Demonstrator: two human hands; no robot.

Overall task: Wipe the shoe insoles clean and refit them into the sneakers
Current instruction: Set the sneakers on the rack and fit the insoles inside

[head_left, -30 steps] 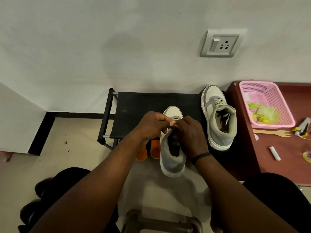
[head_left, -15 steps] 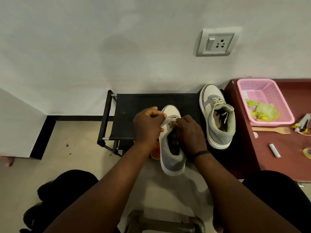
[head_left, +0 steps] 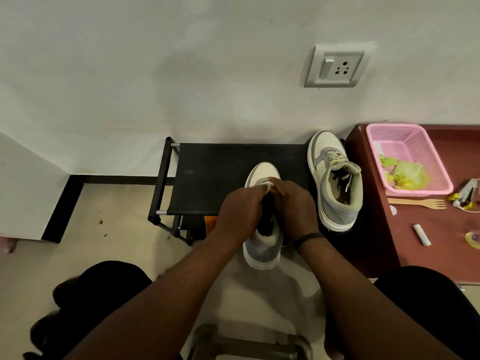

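A grey and cream sneaker [head_left: 262, 245] lies toe-away on the front of the black shoe rack [head_left: 207, 178], its heel overhanging the edge. My left hand [head_left: 240, 211] and my right hand [head_left: 296, 206] sit side by side over its opening, fingers curled on the cream laces and tongue area. The dark inside of the shoe shows between my hands. The second sneaker [head_left: 335, 180] stands on the rack's right end, laces loose. No insole is plainly visible.
A maroon table [head_left: 428, 229] on the right holds a pink basket [head_left: 439, 167] with a yellow-green cloth [head_left: 407, 172], a wooden fork [head_left: 420, 203] and small items. Something orange [head_left: 210, 224] sits under the rack. Wall and socket behind; my knees below.
My hands have closed in over the near sneaker's opening, the left hand sliding right to meet the right one. The view has shifted slightly.
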